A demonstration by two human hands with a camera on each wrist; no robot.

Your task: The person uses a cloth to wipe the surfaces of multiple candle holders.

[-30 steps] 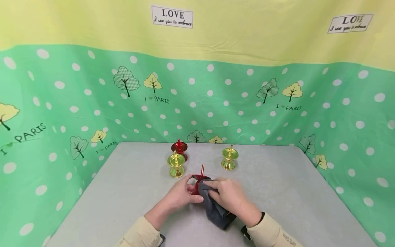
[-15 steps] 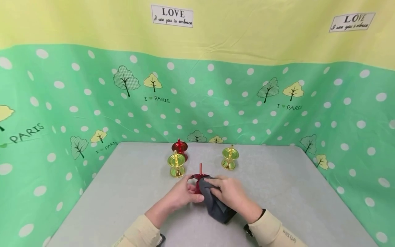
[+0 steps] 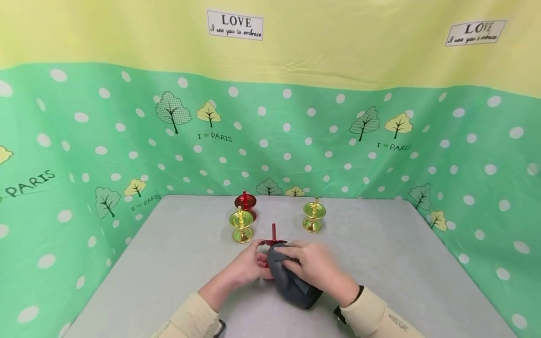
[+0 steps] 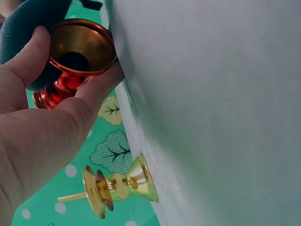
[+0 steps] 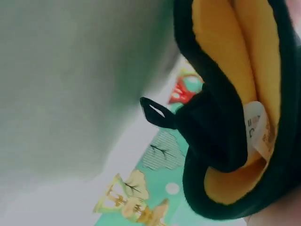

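Note:
Near the table's front middle, my left hand (image 3: 247, 265) holds a shiny red candle holder (image 3: 274, 241) with a thin upright stem. In the left wrist view, the thumb and fingers grip around this red candle holder (image 4: 84, 47), whose hollow end faces the camera. My right hand (image 3: 314, 265) grips a dark grey cloth (image 3: 287, 281) and presses it on the right side of the holder, covering much of its body. The right wrist view shows the cloth's (image 5: 230, 52) yellow inner side, a white label (image 5: 256, 127) and a hanging loop (image 5: 157, 113).
A gold candle holder (image 3: 242, 225) stands left of centre with a second red candle holder (image 3: 245, 201) just behind it. Another gold candle holder (image 3: 313, 216) stands at the back right. A patterned green and yellow curtain (image 3: 287, 126) surrounds the grey table (image 3: 380, 244).
The cloth has shifted slightly left over the red candle holder, whose stem leans less and now stands nearly upright. My right hand is a little blurred; the left keeps its grip.

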